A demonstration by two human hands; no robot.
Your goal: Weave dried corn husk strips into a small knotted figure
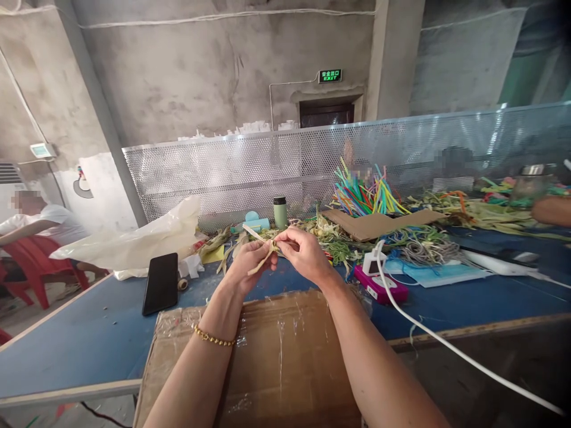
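Both my hands meet over the far edge of a taped cardboard box point(285, 356). My left hand point(250, 261), with a gold bead bracelet point(214, 337) at its wrist, is closed around a pale, flat plant-like strip point(259, 265). One end of the strip pokes up past the fingers and another hangs below them. With thumb and forefinger, my right hand point(306, 252) pinches the same strip near its middle, where it looks folded or knotted. My fingers partly hide that spot. Behind my hands lies a heap of dried husk-like strips point(328, 229).
A black phone point(160, 284) lies at left beside plastic sheeting point(134, 238). Beyond stand a green bottle point(280, 212) and colourful stems point(366, 193). At right, a white cable point(410, 315) runs from a magenta power strip point(380, 285) past a blue mask point(439, 273). Another person's arm point(552, 210) shows far right.
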